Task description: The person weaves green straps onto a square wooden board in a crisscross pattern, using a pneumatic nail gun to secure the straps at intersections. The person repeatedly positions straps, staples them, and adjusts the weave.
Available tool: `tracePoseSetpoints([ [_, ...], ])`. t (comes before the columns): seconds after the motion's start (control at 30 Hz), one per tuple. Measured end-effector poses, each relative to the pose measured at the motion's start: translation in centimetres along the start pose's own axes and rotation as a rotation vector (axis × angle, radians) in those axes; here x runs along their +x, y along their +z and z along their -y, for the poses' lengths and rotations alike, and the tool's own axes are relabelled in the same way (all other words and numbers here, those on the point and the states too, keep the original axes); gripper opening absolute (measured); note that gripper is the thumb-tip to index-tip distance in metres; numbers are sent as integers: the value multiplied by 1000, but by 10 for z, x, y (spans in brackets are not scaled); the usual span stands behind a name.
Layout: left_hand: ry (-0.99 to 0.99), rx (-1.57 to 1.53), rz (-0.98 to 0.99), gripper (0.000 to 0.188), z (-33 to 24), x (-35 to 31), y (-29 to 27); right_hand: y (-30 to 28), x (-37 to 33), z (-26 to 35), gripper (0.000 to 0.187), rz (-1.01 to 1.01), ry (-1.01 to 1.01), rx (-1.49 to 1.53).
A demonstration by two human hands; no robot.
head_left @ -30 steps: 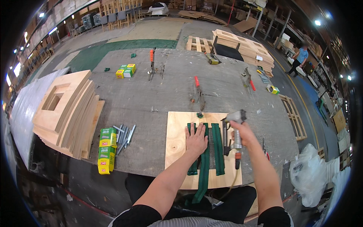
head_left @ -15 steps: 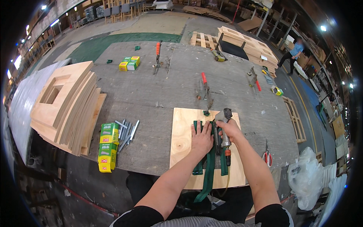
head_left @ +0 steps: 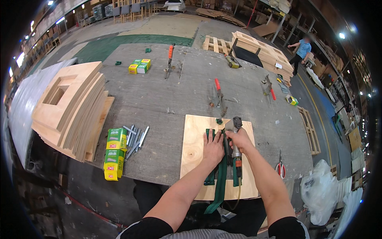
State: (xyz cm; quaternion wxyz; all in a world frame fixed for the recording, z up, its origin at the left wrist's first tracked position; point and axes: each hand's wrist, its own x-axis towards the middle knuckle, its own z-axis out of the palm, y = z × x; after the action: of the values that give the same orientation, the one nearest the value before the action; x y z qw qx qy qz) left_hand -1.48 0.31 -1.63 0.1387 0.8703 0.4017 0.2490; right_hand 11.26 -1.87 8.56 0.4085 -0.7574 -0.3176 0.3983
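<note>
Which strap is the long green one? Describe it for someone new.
On the grey table, find the pale plywood board at the near edge. The long green strap runs between two shorter green straps. Only its tail extends past the board's near edge; its neighbours stop on the board.

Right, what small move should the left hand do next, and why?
Probably the left hand should shift slightly left before any firing: it rests close beside the pneumatic gun, which the right hand grips over the green straps on the wooden panel.
</note>
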Motion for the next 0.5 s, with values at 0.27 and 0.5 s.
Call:
tracePoseSetpoints([
  [0.27, -27, -147, -46, 35, -5, -2, -4, -5, 2, 0, 19, 42, 8, 5],
  [0.5, -59, -158, -9, 28, -2, -4, -6, 3, 0, 7, 17, 84, 20, -30],
])
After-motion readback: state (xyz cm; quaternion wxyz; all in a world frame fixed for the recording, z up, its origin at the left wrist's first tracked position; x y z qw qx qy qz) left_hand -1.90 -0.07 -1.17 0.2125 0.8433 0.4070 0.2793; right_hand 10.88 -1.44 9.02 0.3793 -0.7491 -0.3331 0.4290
